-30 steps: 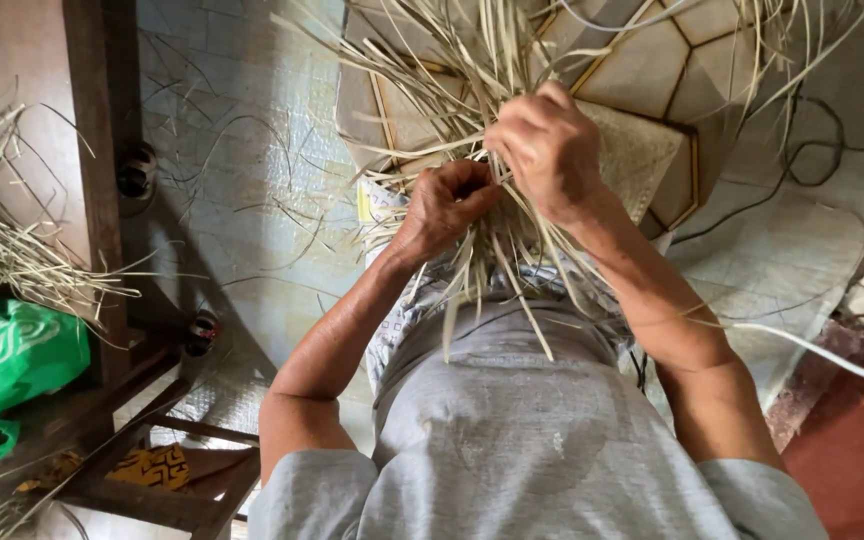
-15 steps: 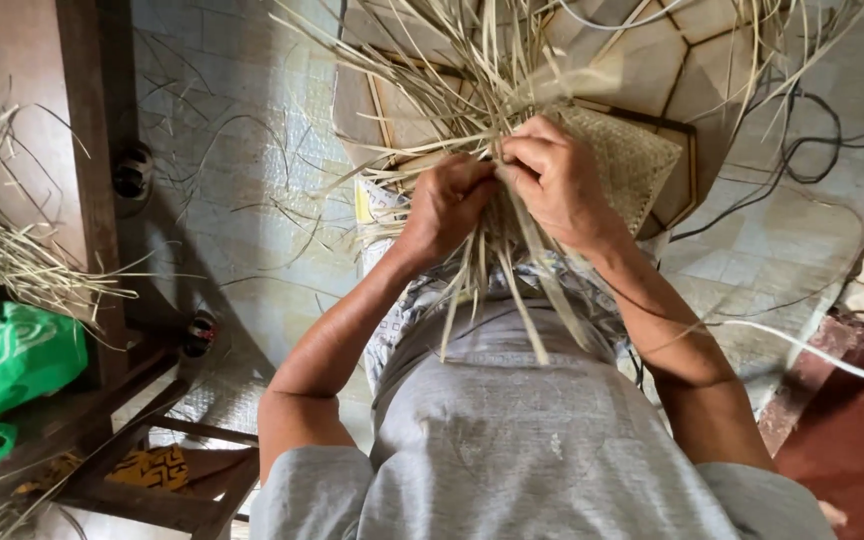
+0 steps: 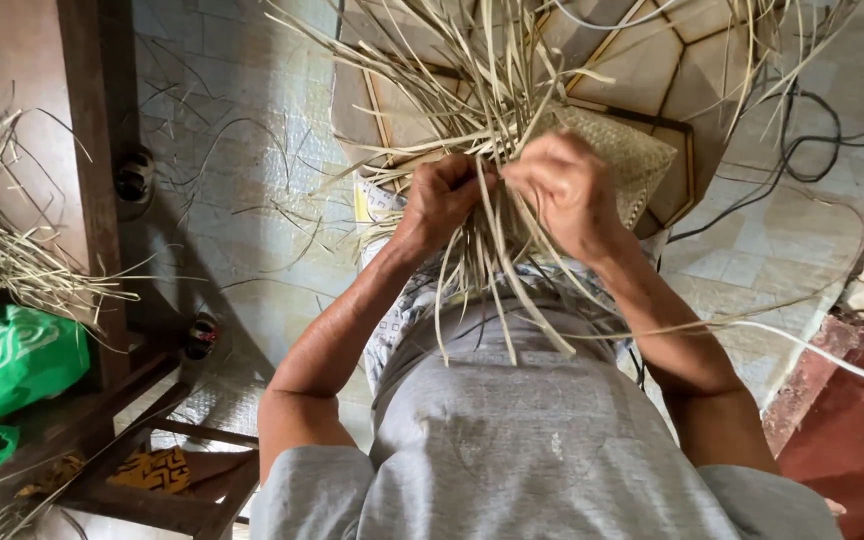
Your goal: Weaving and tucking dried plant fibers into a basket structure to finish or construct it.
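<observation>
A loose bundle of pale dried straw strips fans out above my lap, its ends hanging down over my grey shirt. My left hand is closed around the strips at the bundle's middle. My right hand grips the same strips right beside it, knuckles up. Behind my right hand lies a finely woven straw piece, partly hidden by the strips.
A hexagon-patterned woven mat lies on the tiled floor ahead. Dark cables snake at the upper right. A dark wooden furniture frame stands at left, with more straw and a green plastic bag beside it.
Both hands have shifted slightly lower and closer together on the straw bundle, and my right hand has turned over the strips.
</observation>
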